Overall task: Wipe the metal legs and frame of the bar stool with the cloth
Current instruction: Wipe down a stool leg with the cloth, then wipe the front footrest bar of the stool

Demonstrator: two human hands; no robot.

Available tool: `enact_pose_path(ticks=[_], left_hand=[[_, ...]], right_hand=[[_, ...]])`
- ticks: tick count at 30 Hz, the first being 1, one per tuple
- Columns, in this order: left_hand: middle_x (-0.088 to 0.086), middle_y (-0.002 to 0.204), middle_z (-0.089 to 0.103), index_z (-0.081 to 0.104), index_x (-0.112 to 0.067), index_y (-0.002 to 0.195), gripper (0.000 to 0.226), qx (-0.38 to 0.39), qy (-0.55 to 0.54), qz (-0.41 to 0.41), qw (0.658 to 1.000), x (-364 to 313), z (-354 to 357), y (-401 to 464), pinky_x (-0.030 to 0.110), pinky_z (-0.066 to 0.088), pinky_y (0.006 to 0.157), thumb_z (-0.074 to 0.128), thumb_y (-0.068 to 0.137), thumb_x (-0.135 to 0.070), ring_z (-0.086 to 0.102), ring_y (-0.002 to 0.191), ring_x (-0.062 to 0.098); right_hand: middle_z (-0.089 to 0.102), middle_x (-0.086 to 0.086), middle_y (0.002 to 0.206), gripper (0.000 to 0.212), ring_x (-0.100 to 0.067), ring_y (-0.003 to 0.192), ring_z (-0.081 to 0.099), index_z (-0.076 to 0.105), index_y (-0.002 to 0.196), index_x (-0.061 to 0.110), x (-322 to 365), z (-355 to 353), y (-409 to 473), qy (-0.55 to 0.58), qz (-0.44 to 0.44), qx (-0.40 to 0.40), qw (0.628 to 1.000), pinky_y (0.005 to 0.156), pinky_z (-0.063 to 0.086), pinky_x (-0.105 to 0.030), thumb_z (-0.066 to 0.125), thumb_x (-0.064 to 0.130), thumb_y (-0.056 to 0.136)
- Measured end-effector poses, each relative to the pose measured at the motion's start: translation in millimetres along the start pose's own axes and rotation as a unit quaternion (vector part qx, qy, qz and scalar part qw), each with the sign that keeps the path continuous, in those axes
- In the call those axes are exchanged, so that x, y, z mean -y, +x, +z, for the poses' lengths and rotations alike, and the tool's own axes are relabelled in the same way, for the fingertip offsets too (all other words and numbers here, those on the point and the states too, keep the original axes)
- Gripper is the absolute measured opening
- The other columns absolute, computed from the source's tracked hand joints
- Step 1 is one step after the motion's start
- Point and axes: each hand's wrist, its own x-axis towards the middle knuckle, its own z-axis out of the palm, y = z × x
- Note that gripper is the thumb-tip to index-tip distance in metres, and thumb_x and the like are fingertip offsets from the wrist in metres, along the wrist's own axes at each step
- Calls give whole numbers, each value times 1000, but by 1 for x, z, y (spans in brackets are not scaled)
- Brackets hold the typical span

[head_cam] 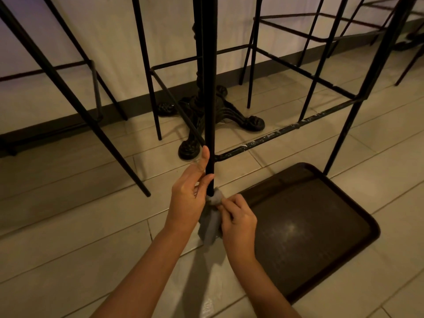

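Hands work low on the near black leg (pixel 210 111) of the bar stool, close to the tiled floor (pixel 68 226). The left hand (pixel 189 193) curls around the leg, its thumb lying up along the metal and its fingers wrapped round the tube from the left. The right hand (pixel 239 220) sits just below and to the right, pinching the grey cloth (pixel 212 216) against the bottom of the leg; part of the cloth is bunched round the tube and the rest hangs down between the two wrists. From the leg, just above the left thumb, a scuffed black footrest bar (pixel 275 135) with pale marks runs up to the right toward another leg (pixel 358 99) of the same stool. A dark brown tray (pixel 321 214) lies flat on the floor just right of the right hand. Behind the leg stands an ornate black cast table base (pixel 231 115), and thin legs of other stools (pixel 146 65) stand to the left and right along a pale wall (pixel 91 24) with a dark skirting.
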Motion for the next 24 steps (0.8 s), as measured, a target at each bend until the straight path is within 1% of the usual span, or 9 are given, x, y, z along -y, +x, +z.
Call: enact_pose_path(ticks=[3,6,9,12,15,17,19,22,24], left_hand=[[-2,66,41,22,-29,142,54,-5,0,-28,1000,-6,0,-2,8,38,62,44,93,-22,37,60,3],[-14,68,35,25,-14,141,51,0,13,-54,998,-14,1,-3,4,34,64,41,94,-22,38,62,-4],[-13,71,41,24,-16,143,53,-3,13,-77,997,-18,3,-6,4,34,65,41,94,-25,42,65,-4],[5,81,55,23,-29,144,53,-7,-8,-112,994,-23,5,-9,9,41,66,39,94,-33,49,71,6],[10,96,58,21,-36,143,53,2,-7,-134,991,-28,4,-11,20,50,73,37,93,-38,54,83,12],[6,97,55,22,-34,144,52,-8,29,-139,990,-36,2,-10,12,46,74,35,93,-38,52,84,5],[3,111,46,28,-28,142,49,-48,94,-138,985,-53,2,-8,7,39,87,34,94,-35,47,98,0],[8,129,35,37,-17,139,45,-116,198,-94,969,-82,1,0,5,21,103,37,94,-24,36,119,17],[13,133,39,37,-12,138,44,-93,223,-51,969,-92,8,6,12,22,109,38,95,-21,37,123,21]], right_hand=[[52,4,82,16,8,75,47,70,95,6,15,-34,3,14,-27,-24,999,65,37,-1,58,7,85],[51,2,87,20,7,80,47,68,101,4,28,-63,18,17,-43,-69,997,70,40,-3,57,5,84],[50,-5,91,30,2,81,45,65,109,4,43,-84,43,12,-72,-102,992,75,41,-7,59,-6,82],[47,-5,97,34,-3,88,44,61,116,7,57,-95,73,-21,-135,-89,987,81,42,-9,59,-2,84],[51,-13,103,34,-17,92,50,58,119,9,62,-92,98,-80,-200,-25,976,81,46,-21,56,9,85],[54,-15,101,31,-23,90,52,61,114,8,58,-81,110,-119,-224,45,966,77,48,-29,59,12,83],[56,-15,95,24,-28,87,53,67,103,6,51,-70,119,-138,-240,104,955,71,48,-34,64,12,80],[59,-14,90,17,-31,85,54,71,89,6,42,-63,131,-156,-266,165,937,71,45,-34,62,14,78],[61,-15,94,18,-31,89,53,70,95,4,39,-66,139,-135,-266,199,933,76,39,-30,63,12,80]])
